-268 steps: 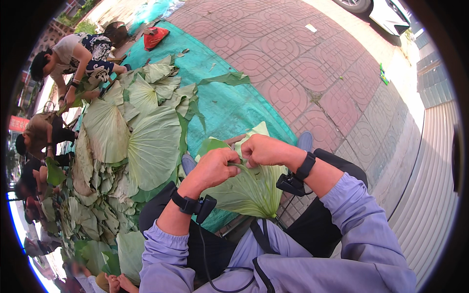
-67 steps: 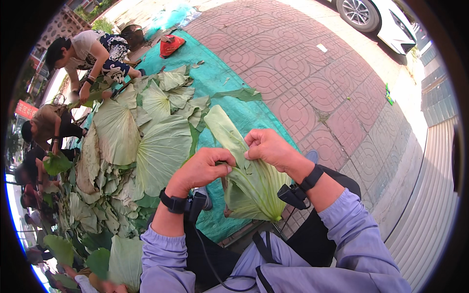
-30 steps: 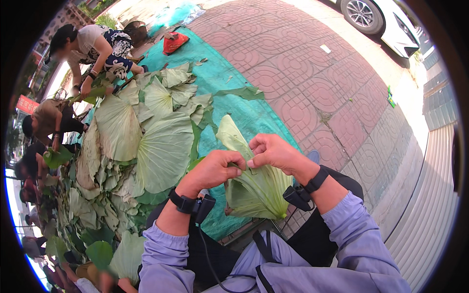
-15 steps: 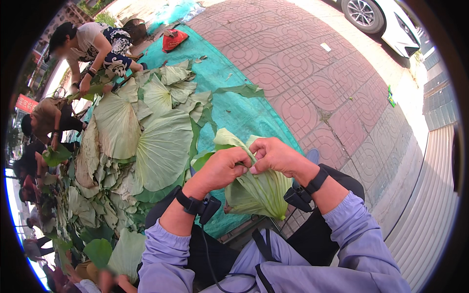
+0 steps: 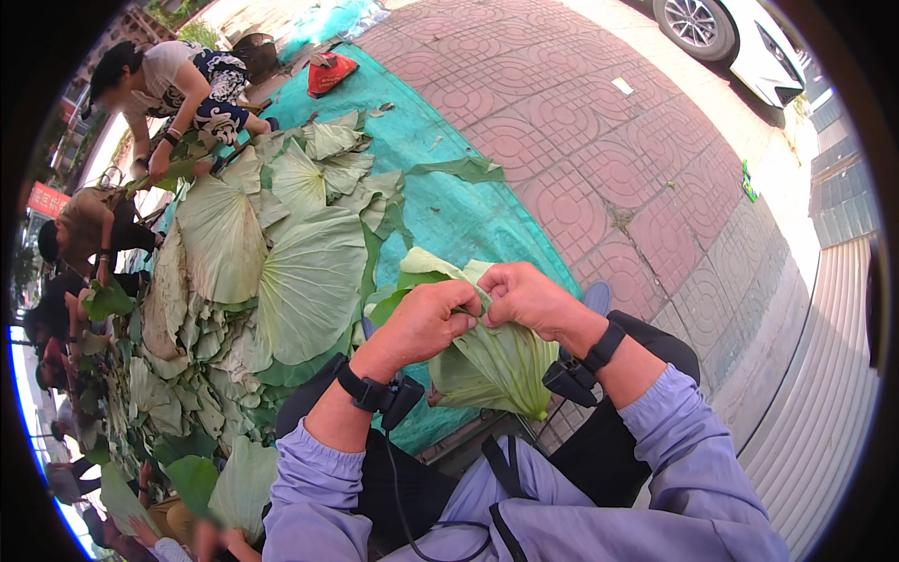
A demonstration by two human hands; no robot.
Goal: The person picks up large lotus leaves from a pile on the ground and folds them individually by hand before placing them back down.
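Observation:
A pale green lotus leaf, gathered into folds, hangs above my lap with its ribbed end pointing down. My left hand pinches the leaf's upper folds, thumb and fingers pressed together. Right beside it my right hand grips the same folds, its fingers curled in. The two hands nearly touch, and their fingertips hide the gripped spot. A big pile of lotus leaves lies to my left, several of them spread flat and overlapping.
A teal tarp lies under the pile, with a red bag at its far end. Several people work along the pile's left side, one person bending at the far left. Patterned paving runs to a white car at the far right.
My hands stay pinched on the lotus leaf, which has shifted only slightly. At the lower left, a co-worker's hand and a leaf have moved.

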